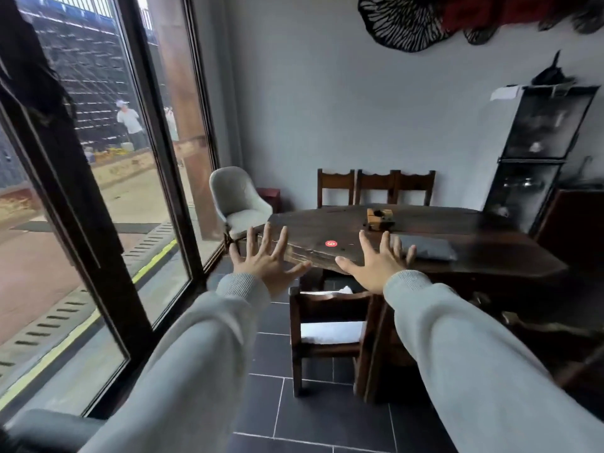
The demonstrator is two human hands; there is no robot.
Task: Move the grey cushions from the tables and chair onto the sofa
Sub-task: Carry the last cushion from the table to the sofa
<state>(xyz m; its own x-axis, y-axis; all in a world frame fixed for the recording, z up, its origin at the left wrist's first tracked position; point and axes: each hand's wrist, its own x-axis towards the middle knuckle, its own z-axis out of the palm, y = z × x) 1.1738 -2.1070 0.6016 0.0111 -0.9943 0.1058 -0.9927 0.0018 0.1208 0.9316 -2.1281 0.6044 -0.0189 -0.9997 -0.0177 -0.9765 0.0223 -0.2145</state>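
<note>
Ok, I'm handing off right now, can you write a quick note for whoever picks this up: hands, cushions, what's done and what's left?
Left hand: open, fingers spread, holding nothing, raised in front of the near end of the dark wooden table.
Right hand: open, empty, raised just short of the grey cushion.
Cushions: that one lies flat on the table, beyond the right hand. No other grey cushion can be made out; the grey armchair by the window looks bare.
Done: cannot tell from this view; the sofa is not clearly in view.
Left: pick up the table cushion, carry it to the sofa, then check other tables and chairs.

Daylight from the window, dim right side, fisheye-bent edges
</note>
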